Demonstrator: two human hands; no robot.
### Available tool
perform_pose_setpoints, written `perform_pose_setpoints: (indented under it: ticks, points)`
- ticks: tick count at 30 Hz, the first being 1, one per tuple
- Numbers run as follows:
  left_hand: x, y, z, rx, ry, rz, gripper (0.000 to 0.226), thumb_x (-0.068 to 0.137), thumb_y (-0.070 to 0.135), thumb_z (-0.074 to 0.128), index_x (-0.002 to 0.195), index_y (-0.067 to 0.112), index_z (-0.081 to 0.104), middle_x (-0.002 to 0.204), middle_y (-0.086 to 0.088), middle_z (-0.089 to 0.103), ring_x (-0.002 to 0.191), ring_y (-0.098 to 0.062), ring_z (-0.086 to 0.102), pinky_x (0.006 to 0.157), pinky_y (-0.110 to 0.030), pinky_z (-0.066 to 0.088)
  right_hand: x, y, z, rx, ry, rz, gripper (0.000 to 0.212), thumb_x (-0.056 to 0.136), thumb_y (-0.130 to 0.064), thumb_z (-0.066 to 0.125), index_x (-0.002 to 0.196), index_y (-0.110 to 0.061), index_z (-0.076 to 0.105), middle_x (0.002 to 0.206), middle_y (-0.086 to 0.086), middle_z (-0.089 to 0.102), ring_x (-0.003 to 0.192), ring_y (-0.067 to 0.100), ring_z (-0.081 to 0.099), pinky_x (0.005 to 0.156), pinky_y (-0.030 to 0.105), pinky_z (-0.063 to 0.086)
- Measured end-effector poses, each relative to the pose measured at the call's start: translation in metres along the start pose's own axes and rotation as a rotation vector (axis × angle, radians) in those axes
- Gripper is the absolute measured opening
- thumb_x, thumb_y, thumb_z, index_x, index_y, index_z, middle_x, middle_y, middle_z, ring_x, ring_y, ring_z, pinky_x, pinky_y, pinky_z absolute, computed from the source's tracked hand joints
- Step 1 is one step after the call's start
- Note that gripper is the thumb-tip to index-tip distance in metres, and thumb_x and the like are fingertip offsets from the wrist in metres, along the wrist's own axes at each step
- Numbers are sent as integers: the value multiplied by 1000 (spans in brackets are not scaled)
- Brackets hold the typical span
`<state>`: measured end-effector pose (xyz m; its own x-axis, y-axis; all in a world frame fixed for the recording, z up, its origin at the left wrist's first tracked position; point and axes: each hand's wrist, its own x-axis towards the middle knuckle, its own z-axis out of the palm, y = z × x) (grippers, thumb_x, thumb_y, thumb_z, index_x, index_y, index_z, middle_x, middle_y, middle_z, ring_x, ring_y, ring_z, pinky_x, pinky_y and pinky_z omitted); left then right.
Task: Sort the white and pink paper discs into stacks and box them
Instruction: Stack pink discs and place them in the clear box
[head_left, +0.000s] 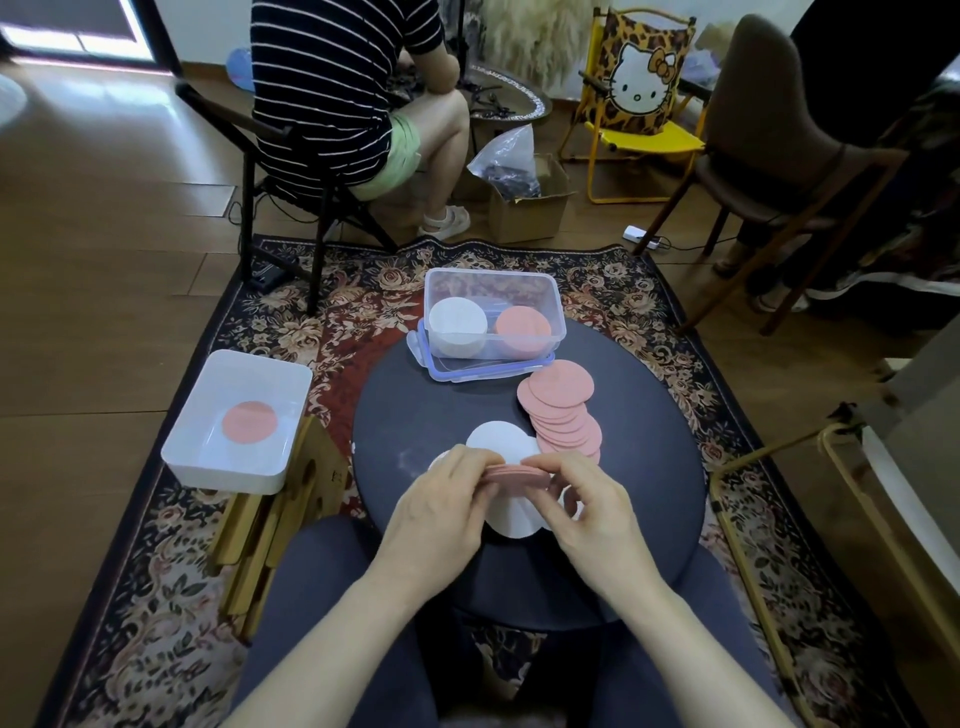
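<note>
Head view, rug: a floral rug (597, 280) covers the floor under the whole work area, its edges meeting bare wood floor on the left and far side.
Bench: a round dark bench (415, 405) sits just ahead of the knees; its left half is bare, its right half and far edge are taken up.
Seated person: a person in a striped top (332, 78) sits on a folding chair beyond the rug, back turned, well apart from the bench.
Chairs: a brown chair (769, 119) stands far right; a yellow folding chair (644, 135) with a cartoon cat face on leopard print stands behind it. No writing can be read.
White tray: a white tray (208, 462) rests on a wooden stool left of the bench, holding one pink disc (249, 422).
Clear box: a clear box (550, 291) stands on its lid at the bench's far edge, with a white stack (457, 322) on the left and a pink stack (522, 328) on the right inside.
Loose pink discs: a fanned row (563, 405) lies right of centre, near the box.
White discs: several (498, 441) lie under and just beyond the hands.
Left hand (447, 499): fingers curled, pinching the left end of a small pink pile (517, 475).
Right hand (587, 499): fingers curled, pinching the pile's right end, above the white discs.
</note>
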<state>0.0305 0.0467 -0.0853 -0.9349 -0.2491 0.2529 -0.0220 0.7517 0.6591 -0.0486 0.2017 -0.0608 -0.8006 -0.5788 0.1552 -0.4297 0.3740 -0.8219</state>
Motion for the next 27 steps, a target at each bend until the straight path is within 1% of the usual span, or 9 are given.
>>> perform_pose_setpoints:
  ticks: [3, 6, 10, 13, 16, 18, 23, 25, 27]
  points:
    - [3, 3, 2, 26, -17, 31, 36, 92, 39, 29, 107, 21, 57, 100, 9, 58, 91, -14, 55, 73, -34, 49, 0, -2, 3, -6, -11, -22, 20, 89, -16, 65, 98, -34, 66, 91, -12, 64, 74, 12, 53, 64, 14, 40]
    - [4, 1, 1, 57, 6, 30, 32, 93, 36, 30, 100, 19, 57, 94, 9, 56, 83, -16, 55, 66, -36, 48, 2, -2, 0, 8, 15, 13, 30, 87, -12, 66, 96, -41, 63, 92, -18, 63, 72, 11, 53, 63, 14, 40]
    - [2, 0, -1, 97, 29, 63, 23, 94, 31, 36, 98, 20, 56, 89, 10, 55, 78, -15, 53, 61, -31, 46, 1, 5, -2, -64, 12, -2, 22, 88, -12, 66, 101, -28, 70, 89, -16, 66, 74, 7, 53, 67, 12, 40]
    - [1, 1, 2, 130, 44, 80, 17, 94, 27, 39, 100, 21, 53, 89, 8, 56, 77, -16, 54, 61, -30, 46, -2, 9, 0, -144, -9, -20, 27, 89, -11, 64, 109, -28, 70, 97, -19, 67, 82, 0, 53, 72, 8, 39]
    - [1, 0, 7, 174, 58, 74, 11, 91, 18, 47, 101, 20, 52, 87, 7, 55, 74, -16, 52, 61, -29, 43, -3, 11, 1, -218, 10, -38, 32, 89, -10, 64, 114, -29, 69, 98, -23, 63, 84, -11, 50, 74, 4, 37]
    - [0, -2, 10, 195, 60, 74, 19, 85, 9, 55, 101, 19, 52, 85, 6, 53, 72, -17, 51, 61, -28, 41, -4, 12, 1, -253, 15, -62, 34, 88, -9, 64, 115, -29, 68, 99, -21, 64, 86, -15, 49, 76, 3, 37]
    - [-2, -3, 11, 206, 62, 99, 30, 78, 1, 58, 102, 18, 53, 85, 5, 53, 72, -17, 50, 62, -27, 40, -6, 13, 2, -234, 5, -96, 31, 88, -7, 64, 112, -27, 68, 105, -18, 66, 89, -9, 52, 76, 4, 37]
    - [-1, -1, 9, 178, 58, 87, 25, 82, 5, 53, 102, 18, 53, 87, 6, 55, 74, -17, 52, 62, -31, 45, -4, 11, 2, -183, 16, -78, 26, 89, -10, 64, 108, -27, 69, 100, -19, 67, 82, -4, 53, 72, 6, 38]
    - [3, 7, 3, 5, 91, -30, 22, 89, 12, 48, 108, 20, 55, 96, 9, 59, 83, -13, 55, 71, -28, 46, 1, 7, 0, -41, 28, 5, 25, 89, -8, 63, 102, -29, 70, 90, -17, 69, 70, 4, 52, 65, 11, 40]
